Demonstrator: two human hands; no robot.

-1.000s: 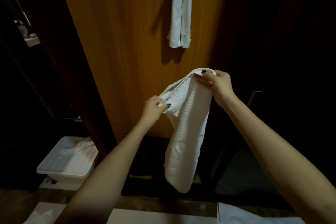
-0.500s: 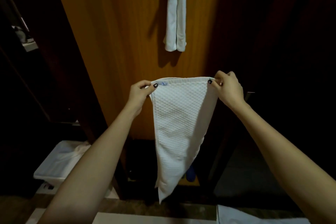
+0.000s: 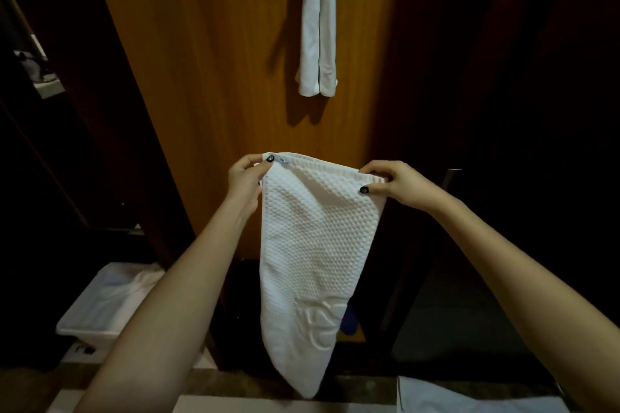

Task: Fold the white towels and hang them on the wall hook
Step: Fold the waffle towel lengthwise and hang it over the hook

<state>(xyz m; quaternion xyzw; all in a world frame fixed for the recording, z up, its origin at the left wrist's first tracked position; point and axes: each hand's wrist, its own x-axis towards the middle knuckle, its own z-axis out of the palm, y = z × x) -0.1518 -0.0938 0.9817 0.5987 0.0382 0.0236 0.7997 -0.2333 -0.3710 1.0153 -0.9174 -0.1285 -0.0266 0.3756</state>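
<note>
Currently your left hand [image 3: 246, 178] and right hand [image 3: 399, 185] pinch top corners of the towel [image 3: 312, 245]; mid-frame, its blue tag [image 3: 283, 160] is unreadable

1. Left grip [image 3: 246, 179] pinches the held towel [image 3: 312, 245] at its top left corner. Right grip [image 3: 399, 186] pinches the top right corner, about level with the left.
2. Held towel hangs down between and below both grips.
3. Panel [image 3: 218, 77]: directly behind both grips and the held towel.
4. Hung towel [image 3: 318, 37]: above the grips, well apart from them, against the panel.
5. Bin [image 3: 100, 308]: below and left of the left grip, with cloth inside it.
6. Loose cloth [image 3: 453, 399]: far below the right grip, at the near edge.
7. Shelf [image 3: 47, 87]: far left of the left grip and higher than it.
</note>
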